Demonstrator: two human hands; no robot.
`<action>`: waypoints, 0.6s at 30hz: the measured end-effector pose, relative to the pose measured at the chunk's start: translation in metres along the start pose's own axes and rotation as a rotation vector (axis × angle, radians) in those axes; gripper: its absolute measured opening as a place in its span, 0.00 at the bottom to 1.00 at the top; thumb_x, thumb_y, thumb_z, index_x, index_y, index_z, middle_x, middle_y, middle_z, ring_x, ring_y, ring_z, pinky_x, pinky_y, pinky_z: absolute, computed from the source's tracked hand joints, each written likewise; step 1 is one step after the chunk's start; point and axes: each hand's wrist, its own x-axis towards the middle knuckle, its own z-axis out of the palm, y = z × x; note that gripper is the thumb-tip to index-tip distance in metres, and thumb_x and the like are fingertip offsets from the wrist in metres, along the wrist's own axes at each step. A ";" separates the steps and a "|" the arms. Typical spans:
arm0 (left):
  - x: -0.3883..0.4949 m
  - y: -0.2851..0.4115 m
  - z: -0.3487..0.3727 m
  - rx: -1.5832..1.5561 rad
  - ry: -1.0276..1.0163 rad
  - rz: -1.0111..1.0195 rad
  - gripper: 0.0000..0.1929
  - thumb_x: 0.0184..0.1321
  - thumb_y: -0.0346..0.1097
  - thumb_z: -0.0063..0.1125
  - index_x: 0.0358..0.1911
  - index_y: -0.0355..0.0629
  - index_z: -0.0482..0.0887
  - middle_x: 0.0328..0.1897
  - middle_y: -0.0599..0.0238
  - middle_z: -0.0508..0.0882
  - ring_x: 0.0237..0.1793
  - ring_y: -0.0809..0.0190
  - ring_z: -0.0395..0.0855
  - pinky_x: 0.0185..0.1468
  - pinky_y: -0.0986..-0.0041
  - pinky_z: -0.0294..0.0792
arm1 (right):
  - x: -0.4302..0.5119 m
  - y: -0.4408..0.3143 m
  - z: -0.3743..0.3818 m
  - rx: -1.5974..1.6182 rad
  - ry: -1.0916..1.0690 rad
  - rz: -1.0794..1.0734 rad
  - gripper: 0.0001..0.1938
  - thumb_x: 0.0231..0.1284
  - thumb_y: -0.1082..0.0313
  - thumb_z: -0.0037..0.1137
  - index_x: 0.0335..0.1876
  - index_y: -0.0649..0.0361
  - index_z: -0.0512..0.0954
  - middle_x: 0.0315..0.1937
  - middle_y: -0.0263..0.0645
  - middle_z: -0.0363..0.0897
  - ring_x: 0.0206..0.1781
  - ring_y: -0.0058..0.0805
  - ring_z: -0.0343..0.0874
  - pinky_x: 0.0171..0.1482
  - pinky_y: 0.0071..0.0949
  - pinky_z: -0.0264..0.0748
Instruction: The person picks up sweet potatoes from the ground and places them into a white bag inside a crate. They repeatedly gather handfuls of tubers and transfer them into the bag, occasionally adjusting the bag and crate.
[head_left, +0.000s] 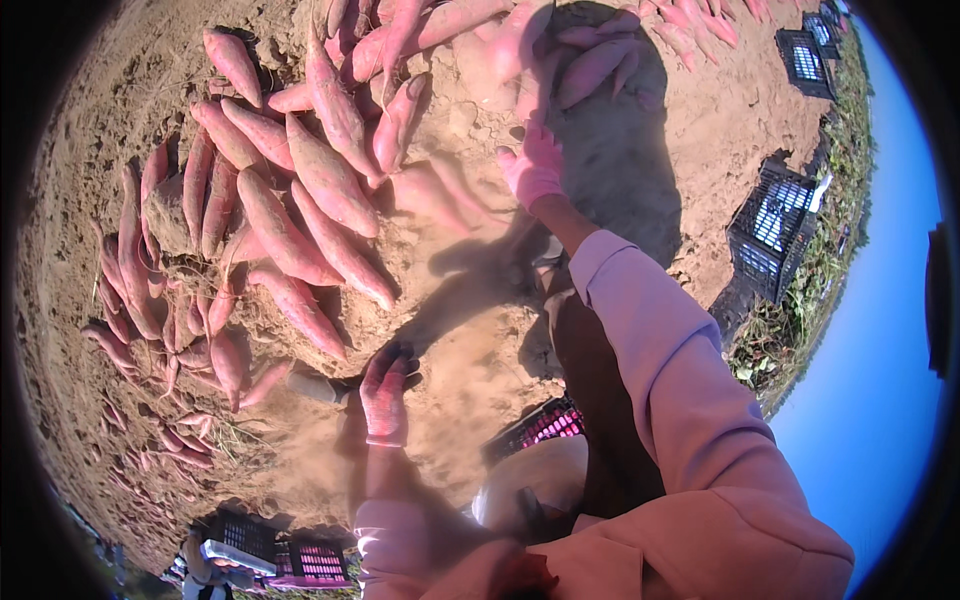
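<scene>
My right hand (534, 166), in a pink knit glove, reaches over the soil and grips the near end of a long pink-skinned sweet potato (531, 88), which is blurred. My left hand (388, 394), in a similar glove with dark, soiled fingertips, hangs low over the ground with its fingers apart and nothing visible in them. Left of it spreads a heap of sweet potatoes (311, 172), dusted with soil. The nearest sweet potato (298, 311) lies just beyond my left fingertips. Between the hands, blurred pink sweet potatoes (435, 195) show faintly.
A shoe (313, 386) stands beside my left hand. Black plastic crates (772, 217) line the right, by green vines (806, 300). Another crate (551, 424) is near my leg. More crates (315, 561) and a person (202, 566) are at lower left. Further sweet potatoes (600, 64) lie in shadow ahead.
</scene>
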 end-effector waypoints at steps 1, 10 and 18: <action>0.001 -0.002 0.004 0.011 0.005 -0.015 0.23 0.68 0.34 0.59 0.63 0.32 0.75 0.53 0.59 0.84 0.45 0.66 0.84 0.48 0.74 0.78 | 0.019 0.004 -0.001 -0.028 0.004 0.049 0.36 0.57 0.49 0.65 0.67 0.62 0.64 0.58 0.52 0.74 0.60 0.50 0.74 0.64 0.42 0.71; 0.011 -0.008 0.034 0.036 0.042 -0.018 0.21 0.68 0.34 0.60 0.61 0.34 0.77 0.52 0.59 0.85 0.45 0.65 0.84 0.49 0.74 0.78 | 0.101 0.058 0.012 0.320 -0.129 0.234 0.28 0.53 0.56 0.69 0.57 0.61 0.72 0.48 0.47 0.82 0.51 0.41 0.82 0.51 0.36 0.79; 0.014 0.006 0.064 -0.246 -0.115 0.003 0.30 0.65 0.40 0.65 0.68 0.39 0.71 0.63 0.53 0.80 0.59 0.56 0.81 0.60 0.62 0.75 | -0.110 0.073 -0.056 0.964 -0.641 0.149 0.24 0.47 0.68 0.74 0.49 0.62 0.73 0.33 0.29 0.76 0.38 0.22 0.75 0.43 0.26 0.74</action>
